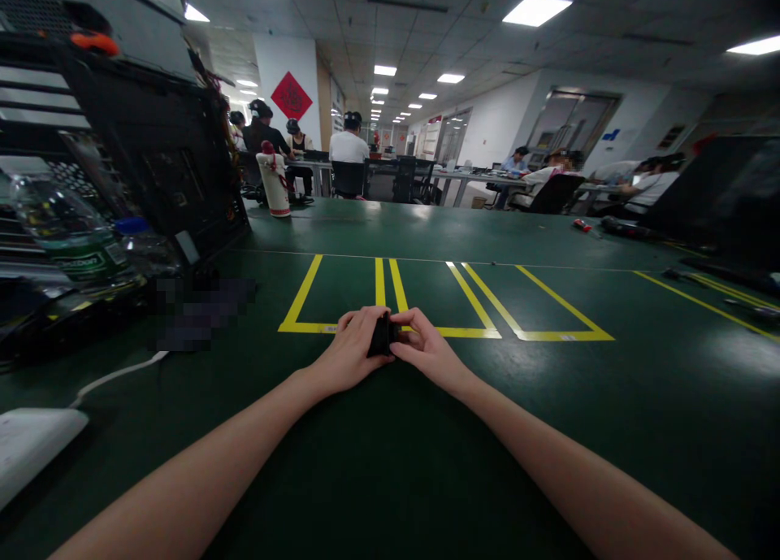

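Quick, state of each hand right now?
Left hand: closed around a small black object, exact type unclear.
Right hand: closed, pinching the same object's right end.

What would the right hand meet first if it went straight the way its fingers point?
The small black object, right at the right hand's fingertips; whether they already touch is hard to tell. Beyond it, the left hand.
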Tool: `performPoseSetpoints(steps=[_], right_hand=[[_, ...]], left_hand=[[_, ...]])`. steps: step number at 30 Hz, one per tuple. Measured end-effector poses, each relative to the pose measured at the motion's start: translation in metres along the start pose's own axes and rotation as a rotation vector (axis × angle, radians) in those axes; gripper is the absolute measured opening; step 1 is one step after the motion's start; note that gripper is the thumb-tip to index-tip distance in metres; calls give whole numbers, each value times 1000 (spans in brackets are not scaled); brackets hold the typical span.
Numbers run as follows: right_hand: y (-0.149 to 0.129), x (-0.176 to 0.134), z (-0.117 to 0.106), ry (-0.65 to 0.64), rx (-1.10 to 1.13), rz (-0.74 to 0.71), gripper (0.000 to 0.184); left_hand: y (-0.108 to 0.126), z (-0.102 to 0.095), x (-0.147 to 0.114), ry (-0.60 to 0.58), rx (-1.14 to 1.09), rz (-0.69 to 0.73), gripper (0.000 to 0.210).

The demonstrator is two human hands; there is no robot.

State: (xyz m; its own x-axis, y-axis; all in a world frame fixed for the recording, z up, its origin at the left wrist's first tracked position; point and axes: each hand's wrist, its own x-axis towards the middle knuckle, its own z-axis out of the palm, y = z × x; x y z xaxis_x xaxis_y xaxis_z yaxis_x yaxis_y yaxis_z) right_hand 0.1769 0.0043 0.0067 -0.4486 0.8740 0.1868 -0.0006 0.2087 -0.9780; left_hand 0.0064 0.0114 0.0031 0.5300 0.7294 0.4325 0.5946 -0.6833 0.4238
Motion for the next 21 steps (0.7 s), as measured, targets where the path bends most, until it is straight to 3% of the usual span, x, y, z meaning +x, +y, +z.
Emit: performPoseSetpoints(steps=[6,13,21], right_hand=[[-2,0,0,25,1,-17,19],[0,0,0,43,-108,2,32],[-2,-3,1,14,-19,7,24]], left_hand=[[-1,0,0,-7,-3,-3,59],[0,0,0,-14,-15,-18,58],[0,-1,-1,-16,-5,-6,57]])
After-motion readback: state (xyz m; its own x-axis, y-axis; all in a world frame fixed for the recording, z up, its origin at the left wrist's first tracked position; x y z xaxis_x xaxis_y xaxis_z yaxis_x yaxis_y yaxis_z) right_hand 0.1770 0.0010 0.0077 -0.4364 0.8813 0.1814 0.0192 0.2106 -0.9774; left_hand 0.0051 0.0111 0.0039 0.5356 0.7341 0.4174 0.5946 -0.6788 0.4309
